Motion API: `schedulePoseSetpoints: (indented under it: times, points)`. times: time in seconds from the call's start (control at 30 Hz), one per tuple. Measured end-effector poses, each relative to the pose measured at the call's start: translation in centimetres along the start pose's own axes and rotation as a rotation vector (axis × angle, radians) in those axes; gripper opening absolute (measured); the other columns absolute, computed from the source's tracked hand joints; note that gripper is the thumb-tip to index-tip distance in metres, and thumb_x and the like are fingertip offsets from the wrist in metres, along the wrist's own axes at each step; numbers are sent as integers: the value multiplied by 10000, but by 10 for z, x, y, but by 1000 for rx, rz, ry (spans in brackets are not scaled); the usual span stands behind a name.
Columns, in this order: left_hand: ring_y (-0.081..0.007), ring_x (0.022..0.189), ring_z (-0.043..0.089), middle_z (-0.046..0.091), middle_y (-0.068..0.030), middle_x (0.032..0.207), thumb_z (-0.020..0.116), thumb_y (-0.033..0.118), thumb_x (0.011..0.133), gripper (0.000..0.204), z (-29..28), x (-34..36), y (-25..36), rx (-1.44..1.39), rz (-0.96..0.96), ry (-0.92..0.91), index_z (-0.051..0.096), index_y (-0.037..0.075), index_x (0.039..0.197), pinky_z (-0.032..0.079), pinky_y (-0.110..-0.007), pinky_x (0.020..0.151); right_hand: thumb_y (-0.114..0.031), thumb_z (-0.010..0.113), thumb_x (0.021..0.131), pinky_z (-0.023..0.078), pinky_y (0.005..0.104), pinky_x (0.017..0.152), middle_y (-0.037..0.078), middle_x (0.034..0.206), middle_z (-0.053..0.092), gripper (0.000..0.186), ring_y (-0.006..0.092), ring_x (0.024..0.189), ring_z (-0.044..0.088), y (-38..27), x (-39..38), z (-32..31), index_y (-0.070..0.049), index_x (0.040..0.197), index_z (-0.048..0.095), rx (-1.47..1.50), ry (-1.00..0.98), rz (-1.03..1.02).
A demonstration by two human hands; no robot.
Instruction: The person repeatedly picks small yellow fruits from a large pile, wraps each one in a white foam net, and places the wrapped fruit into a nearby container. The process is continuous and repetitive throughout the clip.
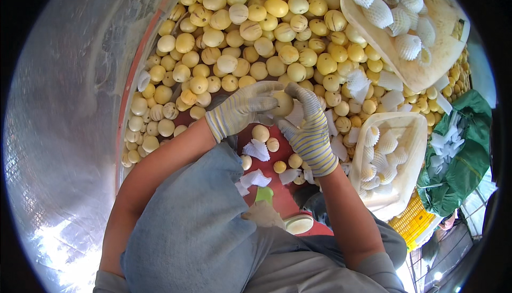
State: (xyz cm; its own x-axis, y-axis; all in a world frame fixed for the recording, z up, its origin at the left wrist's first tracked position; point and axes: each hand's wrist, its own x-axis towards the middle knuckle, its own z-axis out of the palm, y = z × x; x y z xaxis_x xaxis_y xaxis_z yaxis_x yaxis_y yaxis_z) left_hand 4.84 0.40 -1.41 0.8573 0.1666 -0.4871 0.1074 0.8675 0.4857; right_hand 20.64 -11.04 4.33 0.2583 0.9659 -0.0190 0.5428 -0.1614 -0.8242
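Observation:
Both of my hands wear pale knit gloves with blue and yellow stripes, and they meet in front of the fruit pile. A round yellow pepino melon point(281, 104) sits between them, gripped by the fingers of my left hand point(242, 107). My right hand point(312, 130) curls in from the other side, its upper fingers bent beside the melon. A white foam net sleeve point(295, 116) shows against the right palm, partly hidden by the fingers. Just below, loose pepino melons point(260, 133) and foam sleeves point(256, 150) lie on a red surface.
A large heap of pepino melons point(240, 42) spreads ahead. Two pale plastic tubs, one far right point(421, 74) and one nearer point(413, 133), hold foam-sleeved fruit. Beside them are a green bag point(469, 149) of foam sleeves and a yellow crate point(408, 221). A grey sheet point(69, 106) rises at left.

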Motion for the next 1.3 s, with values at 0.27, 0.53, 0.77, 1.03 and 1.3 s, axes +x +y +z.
schedulePoseSetpoints:
  times: [0.27, 0.53, 0.77, 1.03, 1.3]
  points:
    - [-199, 1112, 605, 577, -91, 1229, 797, 204, 787, 744, 10, -3, 17, -285, 61, -175, 425, 97, 1422, 568, -325, 831, -190, 723, 858, 417, 375, 1072, 135, 1338, 536, 676, 239, 1250, 516, 31, -7, -16, 27, 1416, 407, 1232, 20, 605]
    - [-208, 1049, 625, 560, -116, 1255, 803, 204, 779, 782, 2, -3, 10, -228, 63, -166, 402, 83, 1439, 567, -293, 805, -234, 822, 755, 444, 364, 1038, 155, 1306, 556, 832, 264, 1204, 556, 20, -8, -1, 54, 1402, 387, 1283, -108, 655]
    - [-185, 1054, 610, 582, -100, 1195, 841, 206, 739, 814, 3, 7, 4, 228, 97, 41, 430, 50, 1425, 534, -280, 873, -100, 735, 767, 525, 345, 791, 130, 1021, 646, 554, 228, 884, 637, 37, -18, 5, 14, 1271, 535, 210, 38, 499]
    - [-188, 989, 604, 642, -106, 1100, 844, 260, 737, 711, -8, 16, 0, 646, 42, 230, 513, 28, 1322, 533, -313, 815, -24, 714, 743, 529, 378, 836, 179, 1093, 606, 563, 324, 944, 627, -12, 1, 1, -51, 1279, 544, 342, -98, 252]
    - [-147, 919, 638, 640, -62, 1078, 817, 266, 802, 628, 10, 15, -8, 345, -103, -19, 517, 17, 1294, 544, -272, 765, -166, 749, 714, 490, 473, 897, 188, 1170, 562, 630, 397, 1076, 572, -8, -8, -38, -75, 1286, 500, -206, -395, 101]
